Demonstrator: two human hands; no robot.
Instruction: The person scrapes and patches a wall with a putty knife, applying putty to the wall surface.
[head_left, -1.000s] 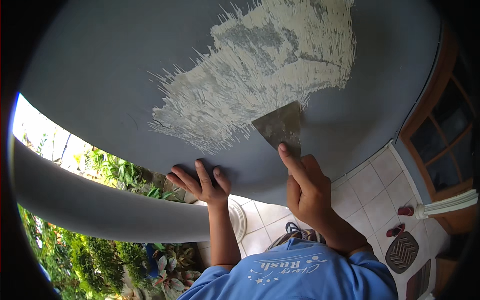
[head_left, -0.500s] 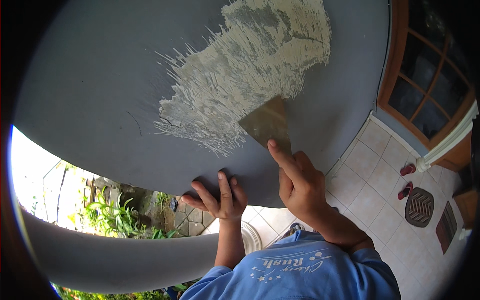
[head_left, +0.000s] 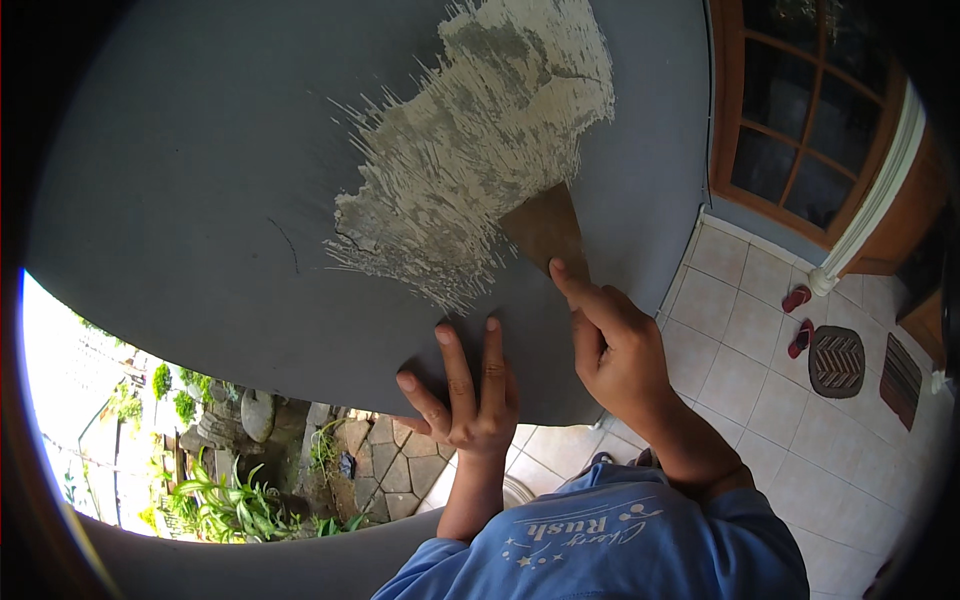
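A grey painted wall (head_left: 200, 180) fills the upper view, with a rough patch (head_left: 460, 140) of cream, flaked coating and bare grey material. My right hand (head_left: 620, 355) grips a wide metal scraper (head_left: 542, 228), index finger laid along its blade, whose edge sits at the patch's lower right border. The handle is hidden inside my fist. My left hand (head_left: 462, 395) rests with spread fingers on the smooth grey surface below the patch, near the wall's curved bottom edge. A thin crack runs on the wall left of the patch.
At the right are a wooden-framed window (head_left: 805, 120), a white tiled floor (head_left: 750, 360), red sandals (head_left: 798, 298) and two mats (head_left: 836, 362). Lower left, plants (head_left: 225, 500) and stone paving (head_left: 390, 470) show beside a curved grey structure (head_left: 180, 560). My blue shirt is at the bottom.
My view has shifted, bringing more window and paving in and dropping the curved structure lower. My left hand appears further right with fingers more spread; the scraper stays at the patch's lower border.
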